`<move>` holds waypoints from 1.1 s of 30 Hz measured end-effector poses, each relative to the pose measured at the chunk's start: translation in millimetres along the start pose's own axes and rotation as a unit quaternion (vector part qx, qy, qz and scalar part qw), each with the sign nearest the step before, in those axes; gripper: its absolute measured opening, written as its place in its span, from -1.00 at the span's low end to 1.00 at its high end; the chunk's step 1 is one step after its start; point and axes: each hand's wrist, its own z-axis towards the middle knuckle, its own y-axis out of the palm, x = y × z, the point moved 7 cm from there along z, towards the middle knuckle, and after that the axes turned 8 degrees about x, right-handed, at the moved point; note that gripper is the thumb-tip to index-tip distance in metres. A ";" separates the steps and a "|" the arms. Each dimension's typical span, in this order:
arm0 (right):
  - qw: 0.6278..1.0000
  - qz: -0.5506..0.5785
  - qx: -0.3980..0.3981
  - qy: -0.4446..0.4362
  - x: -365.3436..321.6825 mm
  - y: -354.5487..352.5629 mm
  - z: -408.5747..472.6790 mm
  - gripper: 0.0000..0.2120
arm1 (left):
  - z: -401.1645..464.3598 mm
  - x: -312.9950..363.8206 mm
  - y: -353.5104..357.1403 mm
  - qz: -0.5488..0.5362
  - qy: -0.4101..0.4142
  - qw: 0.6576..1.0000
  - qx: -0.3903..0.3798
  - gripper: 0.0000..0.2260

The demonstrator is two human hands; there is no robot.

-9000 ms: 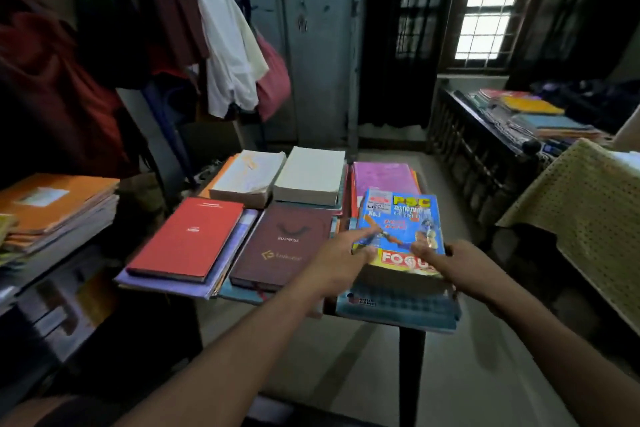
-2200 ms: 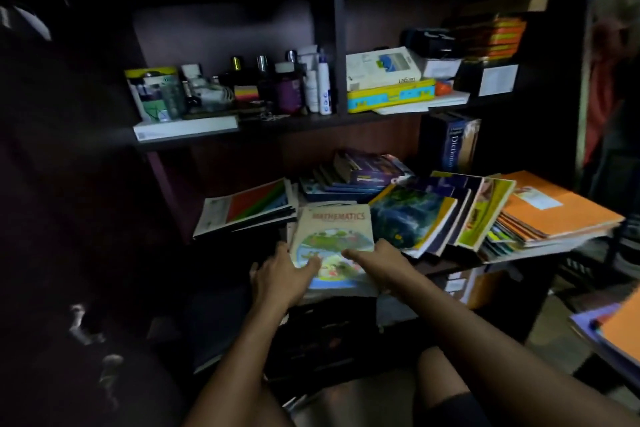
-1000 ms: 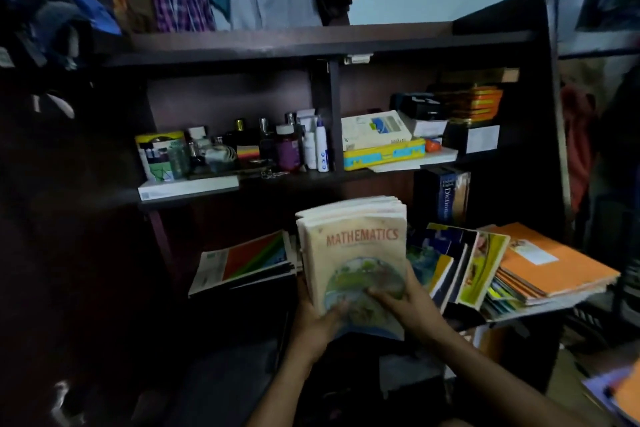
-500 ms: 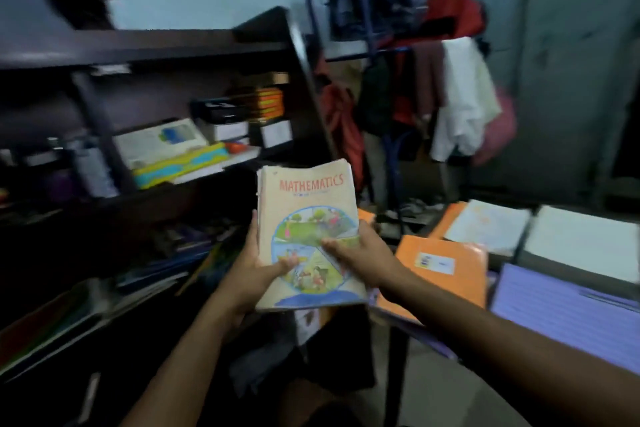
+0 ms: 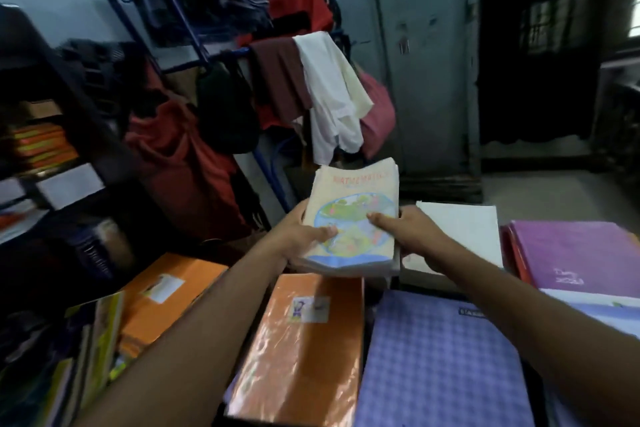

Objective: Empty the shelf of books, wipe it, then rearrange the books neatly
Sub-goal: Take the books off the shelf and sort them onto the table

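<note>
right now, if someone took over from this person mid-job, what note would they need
Left hand and right hand both grip a stack of books topped by the Mathematics book, held above the table.
On the table: orange notebook, purple checked notebook, white book, purple folder.
Done: several books moved off the shelf.
Left: set this stack down; the shelf at left still holds books; then wipe it and rearrange.

Mathematics book stack (image 5: pixel 353 218) held between left hand (image 5: pixel 299 239) and right hand (image 5: pixel 410 236), above the notebooks (image 5: pixel 304 350) on the counter. Shelf (image 5: pixel 52 184) far left. Clothes rack (image 5: pixel 242 45) behind, cupboard (image 5: pixel 415 62) right of it.
</note>
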 end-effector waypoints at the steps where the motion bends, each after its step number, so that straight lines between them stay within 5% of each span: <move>1: 1.000 -0.007 0.004 0.019 10.6 -5.7 15.5 -0.61 | 21.8 -7.3 9.5 0.020 -0.012 1.000 -0.001 -0.60; 12: 0.993 -0.058 -0.066 0.079 51.1 -7.9 44.8 -0.66 | 82.2 -49.8 26.1 0.191 -0.060 0.980 0.022 -0.69; 16: 0.993 -0.059 -0.058 0.088 50.0 -7.8 41.1 -0.69 | 82.7 -50.3 18.2 0.391 -0.020 0.914 0.104 -0.43; 20: 0.988 -0.070 -0.077 0.114 41.3 -21.0 40.9 -0.76 | 74.0 -48.3 35.7 0.478 0.010 0.872 0.107 -0.33; 23: 0.981 -0.105 -0.103 0.128 31.6 -45.1 39.0 -0.80 | 66.1 -42.3 53.2 0.504 0.021 0.858 0.094 -0.25; 33: 0.972 -0.173 0.018 0.159 55.0 -153.1 -4.4 -0.82 | 34.9 -23.9 161.7 0.466 0.114 0.877 -0.039 -0.45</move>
